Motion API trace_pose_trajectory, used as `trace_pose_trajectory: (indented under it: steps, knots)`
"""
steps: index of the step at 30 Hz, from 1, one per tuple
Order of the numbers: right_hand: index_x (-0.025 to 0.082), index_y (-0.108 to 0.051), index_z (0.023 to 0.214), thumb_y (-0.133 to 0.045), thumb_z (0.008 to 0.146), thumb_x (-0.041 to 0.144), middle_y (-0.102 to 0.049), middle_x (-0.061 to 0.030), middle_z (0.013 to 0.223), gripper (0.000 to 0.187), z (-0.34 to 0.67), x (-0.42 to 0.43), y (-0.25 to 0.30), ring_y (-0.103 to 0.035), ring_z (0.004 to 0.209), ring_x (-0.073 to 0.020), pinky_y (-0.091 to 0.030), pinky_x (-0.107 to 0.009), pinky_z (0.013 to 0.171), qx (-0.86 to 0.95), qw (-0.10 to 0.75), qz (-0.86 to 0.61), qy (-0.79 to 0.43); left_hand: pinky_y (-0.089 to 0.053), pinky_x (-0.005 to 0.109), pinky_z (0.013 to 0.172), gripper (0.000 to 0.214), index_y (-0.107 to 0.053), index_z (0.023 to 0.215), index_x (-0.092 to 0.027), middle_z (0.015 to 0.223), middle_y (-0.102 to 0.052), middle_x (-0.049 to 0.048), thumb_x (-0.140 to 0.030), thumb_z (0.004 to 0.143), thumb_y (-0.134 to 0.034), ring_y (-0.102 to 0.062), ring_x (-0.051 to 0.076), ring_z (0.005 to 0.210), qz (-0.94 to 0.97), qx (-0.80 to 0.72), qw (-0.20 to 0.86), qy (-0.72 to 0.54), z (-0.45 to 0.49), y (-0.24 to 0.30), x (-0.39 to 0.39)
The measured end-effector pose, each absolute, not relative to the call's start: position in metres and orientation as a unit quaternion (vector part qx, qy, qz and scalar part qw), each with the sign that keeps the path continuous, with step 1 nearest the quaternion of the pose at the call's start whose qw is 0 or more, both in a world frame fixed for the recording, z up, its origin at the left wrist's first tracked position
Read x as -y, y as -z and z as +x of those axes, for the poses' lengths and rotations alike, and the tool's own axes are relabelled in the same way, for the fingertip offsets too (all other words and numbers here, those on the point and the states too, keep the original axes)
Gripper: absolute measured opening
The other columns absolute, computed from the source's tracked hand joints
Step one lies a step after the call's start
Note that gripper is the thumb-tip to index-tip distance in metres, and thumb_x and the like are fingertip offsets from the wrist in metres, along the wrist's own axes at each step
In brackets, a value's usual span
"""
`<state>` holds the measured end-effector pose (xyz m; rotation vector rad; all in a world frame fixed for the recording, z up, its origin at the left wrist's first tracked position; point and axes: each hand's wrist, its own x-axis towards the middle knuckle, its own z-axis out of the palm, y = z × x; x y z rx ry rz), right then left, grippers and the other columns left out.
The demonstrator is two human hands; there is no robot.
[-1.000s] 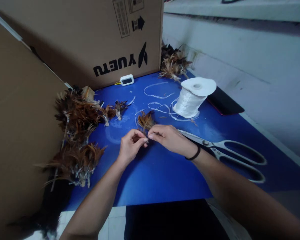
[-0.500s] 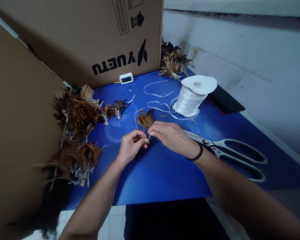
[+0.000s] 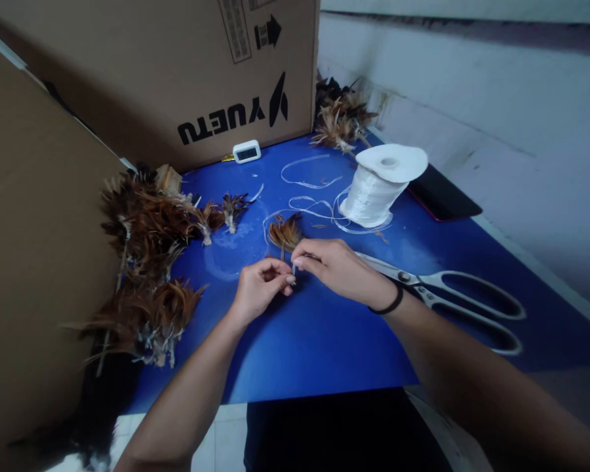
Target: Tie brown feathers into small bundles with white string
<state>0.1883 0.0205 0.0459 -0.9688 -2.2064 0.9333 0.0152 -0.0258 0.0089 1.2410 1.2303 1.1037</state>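
Observation:
Over the blue table top [image 3: 314, 341], my left hand [image 3: 260, 288] and my right hand [image 3: 339, 269] meet fingertip to fingertip. Both are pinched shut at the quill end of a small brown feather bundle [image 3: 284, 233], whose tips fan away from me. A thin white string [image 3: 305, 210] loops from the bundle toward the white spool [image 3: 381, 187] behind my right hand. A black band circles my right wrist.
Large steel scissors [image 3: 452, 305] lie right of my right hand. Piles of tied feather bundles [image 3: 147, 262] sit at the left, more feathers [image 3: 341, 118] at the back. A cardboard box [image 3: 187, 72], a small white timer [image 3: 246, 151] and a dark phone [image 3: 442, 196] border the table.
Both hands stay pinched at the bundle's base with only small finger shifts; the view has tilted slightly.

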Motion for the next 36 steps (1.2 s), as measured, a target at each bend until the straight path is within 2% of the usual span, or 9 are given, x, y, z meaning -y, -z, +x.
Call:
trace_pose_trajectory:
  steps: [3, 12, 15, 21, 29, 31, 33, 36]
  knots:
    - [0.018, -0.061, 0.076, -0.05, 0.083, 0.02, -0.062, 0.0023, 0.065, 0.013, 0.187, -0.0238, -0.0413, -0.049, 0.056, -0.0088, -0.034, -0.023, 0.056, 0.768, 0.28, -0.389, -0.425, -0.048, 0.021, 0.052, 0.022, -0.061, 0.076, -0.012, 0.057, -0.062, -0.0008, -0.026, 0.065, -0.075, -0.059, 0.009, 0.049, 0.502, -0.509, 0.514, -0.474, 0.0143, -0.01, 0.0253]
    - [0.016, -0.058, 0.073, -0.053, 0.079, 0.022, -0.065, -0.0009, 0.065, 0.01, 0.1837, -0.0237, -0.0416, -0.043, 0.048, -0.0067, -0.033, -0.022, 0.049, 0.665, 0.288, -0.413, -0.551, -0.051, 0.023, 0.052, 0.028, -0.062, 0.077, -0.01, 0.058, -0.064, 0.001, -0.028, 0.062, -0.077, -0.061, 0.011, 0.049, 0.472, -0.507, 0.538, -0.48, 0.0137, -0.0091, 0.0246]
    - [0.015, -0.059, 0.073, -0.052, 0.078, 0.019, -0.065, -0.0006, 0.066, 0.009, 0.1844, -0.0218, -0.0441, -0.043, 0.048, -0.0064, -0.033, -0.022, 0.05, 0.68, 0.279, -0.393, -0.553, -0.051, 0.022, 0.052, 0.027, -0.061, 0.076, -0.01, 0.057, -0.064, 0.0015, -0.028, 0.063, -0.076, -0.061, 0.011, 0.049, 0.476, -0.508, 0.545, -0.467, 0.0141, -0.0079, 0.024]
    - [0.016, -0.062, 0.074, -0.055, 0.075, 0.017, -0.066, 0.0001, 0.069, 0.006, 0.1876, -0.0235, -0.0448, -0.053, 0.061, -0.0094, -0.038, -0.023, 0.059, 0.721, 0.287, -0.386, -0.499, -0.05, 0.022, 0.05, 0.026, -0.061, 0.076, -0.01, 0.055, -0.063, 0.0002, -0.029, 0.064, -0.075, -0.06, 0.01, 0.047, 0.489, -0.5, 0.565, -0.438, 0.0148, -0.0074, 0.0245]
    - [0.016, -0.062, 0.074, -0.058, 0.076, 0.021, -0.065, -0.0001, 0.068, 0.006, 0.1812, -0.0173, -0.0402, -0.059, 0.065, -0.0119, -0.044, -0.024, 0.062, 0.718, 0.287, -0.365, -0.518, -0.049, 0.022, 0.051, 0.024, -0.059, 0.07, -0.011, 0.055, -0.061, -0.0003, -0.029, 0.065, -0.075, -0.058, 0.009, 0.048, 0.512, -0.503, 0.561, -0.413, 0.0194, -0.0099, 0.0284]
    - [0.016, -0.061, 0.083, -0.057, 0.078, 0.023, -0.067, -0.0017, 0.074, 0.008, 0.1805, -0.0171, -0.0414, -0.062, 0.068, -0.013, -0.046, -0.026, 0.064, 0.696, 0.307, -0.337, -0.555, -0.049, 0.022, 0.052, 0.024, -0.059, 0.07, -0.011, 0.055, -0.061, -0.0003, -0.029, 0.066, -0.074, -0.058, 0.009, 0.048, 0.512, -0.488, 0.57, -0.417, 0.0187, -0.0101, 0.0282]
    - [0.017, -0.058, 0.099, -0.055, 0.081, 0.023, -0.069, -0.0053, 0.091, 0.02, 0.1813, -0.0189, -0.0436, -0.065, 0.083, -0.0153, -0.049, -0.028, 0.072, 0.674, 0.354, -0.303, -0.573, -0.048, 0.023, 0.052, 0.023, -0.059, 0.072, -0.011, 0.056, -0.061, -0.0005, -0.028, 0.067, -0.074, -0.058, 0.009, 0.048, 0.506, -0.469, 0.581, -0.432, 0.0174, -0.01, 0.0279]
    - [0.018, -0.055, 0.112, -0.053, 0.083, 0.022, -0.063, -0.008, 0.114, 0.03, 0.1844, -0.023, -0.0465, -0.059, 0.105, -0.0182, -0.046, -0.033, 0.084, 0.678, 0.433, -0.324, -0.498, -0.047, 0.022, 0.052, 0.021, -0.058, 0.075, -0.012, 0.056, -0.061, -0.0006, -0.026, 0.069, -0.073, -0.058, 0.009, 0.048, 0.492, -0.455, 0.58, -0.463, 0.0154, -0.01, 0.0277]
